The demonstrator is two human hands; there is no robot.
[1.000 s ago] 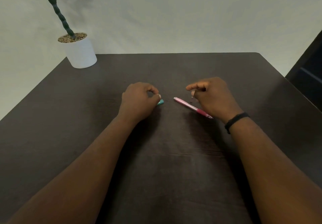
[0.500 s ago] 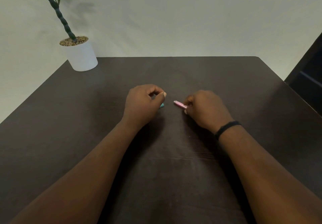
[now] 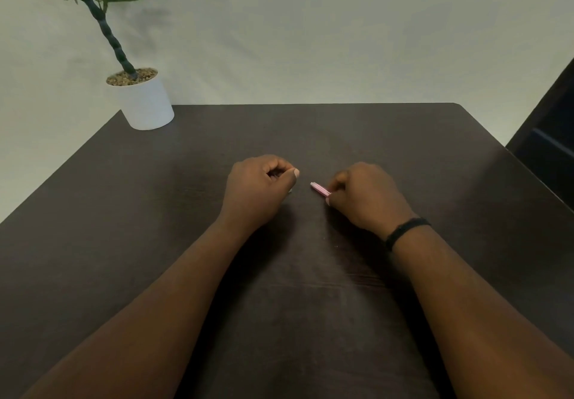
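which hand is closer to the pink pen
Right. The right hand grips the pen, only its end poking out; the left hand sits curled just left of that end, apart from it.

1. 2 forearms come in from the bottom edge, bare along all of their visible length.
2. Just behind the right hand (image 3: 366, 196), the wrist wears 1 narrow black band (image 3: 407, 227), plain, matte and snug.
3. The left hand (image 3: 257, 190) and its wrist are bare.
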